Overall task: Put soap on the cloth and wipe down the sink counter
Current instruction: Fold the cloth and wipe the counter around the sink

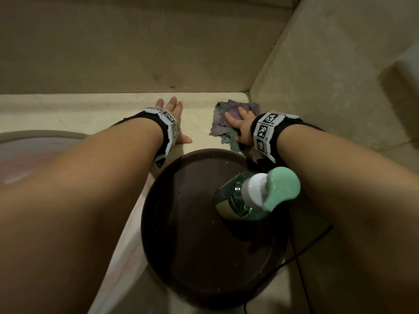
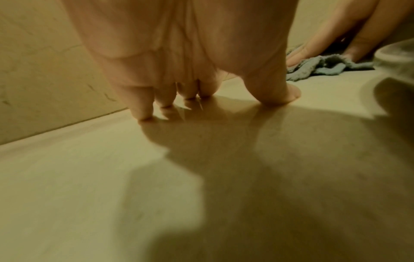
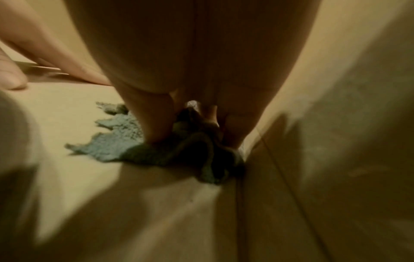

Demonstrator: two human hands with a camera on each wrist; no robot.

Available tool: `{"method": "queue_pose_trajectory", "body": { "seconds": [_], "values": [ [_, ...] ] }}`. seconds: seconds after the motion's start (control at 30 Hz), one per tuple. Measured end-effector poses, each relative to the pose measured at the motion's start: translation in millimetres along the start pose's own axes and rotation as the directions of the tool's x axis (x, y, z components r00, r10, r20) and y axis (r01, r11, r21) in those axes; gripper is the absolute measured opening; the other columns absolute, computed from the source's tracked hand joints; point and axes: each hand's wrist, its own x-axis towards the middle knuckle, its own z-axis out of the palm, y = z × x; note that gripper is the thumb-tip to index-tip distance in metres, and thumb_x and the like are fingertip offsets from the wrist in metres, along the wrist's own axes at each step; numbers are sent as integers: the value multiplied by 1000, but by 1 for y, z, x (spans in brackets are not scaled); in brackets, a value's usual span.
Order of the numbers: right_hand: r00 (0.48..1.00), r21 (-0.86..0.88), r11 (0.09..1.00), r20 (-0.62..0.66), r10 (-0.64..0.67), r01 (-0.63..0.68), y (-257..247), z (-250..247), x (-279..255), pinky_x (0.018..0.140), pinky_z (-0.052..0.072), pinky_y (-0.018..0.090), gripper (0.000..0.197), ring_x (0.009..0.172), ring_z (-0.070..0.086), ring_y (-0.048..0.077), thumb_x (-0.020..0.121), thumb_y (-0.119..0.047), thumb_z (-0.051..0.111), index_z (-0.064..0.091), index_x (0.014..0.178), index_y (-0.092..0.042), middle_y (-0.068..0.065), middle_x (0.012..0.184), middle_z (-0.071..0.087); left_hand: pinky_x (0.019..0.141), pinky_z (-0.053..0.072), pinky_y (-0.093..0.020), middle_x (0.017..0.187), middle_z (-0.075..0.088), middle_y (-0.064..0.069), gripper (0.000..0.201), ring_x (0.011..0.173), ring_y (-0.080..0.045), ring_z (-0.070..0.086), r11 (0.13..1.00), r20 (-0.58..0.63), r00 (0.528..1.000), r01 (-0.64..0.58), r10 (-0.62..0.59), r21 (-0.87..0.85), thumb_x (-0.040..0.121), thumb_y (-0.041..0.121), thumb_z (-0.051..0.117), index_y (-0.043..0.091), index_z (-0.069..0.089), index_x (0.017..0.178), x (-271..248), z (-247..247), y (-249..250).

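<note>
Beige stone makes up the counter [image 1: 199, 123], which runs into a corner where two walls of the same stone meet. On it, near the person, stands a dark round tray [image 1: 181, 234] — its surface speckled with droplets — and on the tray's right half stands a soap bottle [image 1: 244, 200], upright, of clear greenish plastic with liquid inside; how full it is cannot be told. Its mint-green pump head [image 1: 281, 191] has the spout pointing down-left in the head view, toward the person.

The cloth [image 1: 229, 123], a crumpled rag in teal and purple, lies flat on the counter beyond the tray, pushed close into the corner, its right edge against the side wall. Its long axis runs roughly from the back wall toward the tray, with a ragged tail [image 3: 103, 147] trailing out toward the left hand.

The right hand [image 1: 240, 123] lies palm-down on the cloth, fingers straight and a little spread, the tips pressing into the folds [image 3: 156, 131] rather than gripping. The left hand [image 1: 174, 116] rests on the bare counter just left of the cloth, apart from it — fingers extended and close together, thumb held out to the side, tips touching the stone [image 2: 145, 113]. Both wrists wear black bands with printed square markers [image 1: 269, 125]. At the left edge a curved basin rim [image 1: 40, 134] shows.
</note>
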Motion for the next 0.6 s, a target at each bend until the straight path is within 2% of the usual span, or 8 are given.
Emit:
{"method": "queue_pose_trajectory", "body": {
  "seconds": [0.13,0.27,0.4,0.5,0.6],
  "values": [
    [999,-93,995,-40,32,-35,-4,-13,11,118,14,48,84,147,3,35,92,-40,49,-12,149,-31,11,159,-13,119,9,-50,160,-18,3,114,149,-28,-9,1000,11,1000,6,-6,-5,75,68,56,19,-14,151,0,0,-1],
    [997,-178,981,-49,65,-73,-14,-36,17,112,24,58,83,146,7,37,94,-35,51,-9,151,-26,9,160,-7,119,9,-49,160,-19,4,115,149,-27,-9,1000,17,1000,1,-1,15,74,70,55,21,-15,151,2,0,-2],
    [997,-227,972,-59,41,-53,-11,-37,22,114,22,55,78,145,9,39,97,-33,48,-8,151,-25,8,160,-6,119,9,-49,160,-19,4,115,149,-28,-9,1000,21,1000,0,-1,26,74,70,55,21,-16,151,2,-1,-1],
    [996,-162,985,-73,51,-62,-11,-34,24,114,18,53,77,145,7,40,96,-38,43,-12,150,-30,15,159,-8,119,9,-49,160,-19,3,115,149,-28,-8,1000,12,1000,6,-6,24,74,69,55,21,-15,151,1,-2,-1],
    [997,-110,993,-69,43,-50,-16,-30,29,114,14,54,79,145,4,41,95,-40,44,-13,149,-32,15,159,-10,119,9,-49,160,-18,3,116,149,-28,-8,1000,12,1000,8,-9,23,74,69,56,20,-15,151,2,-2,-1]
  ]
}}
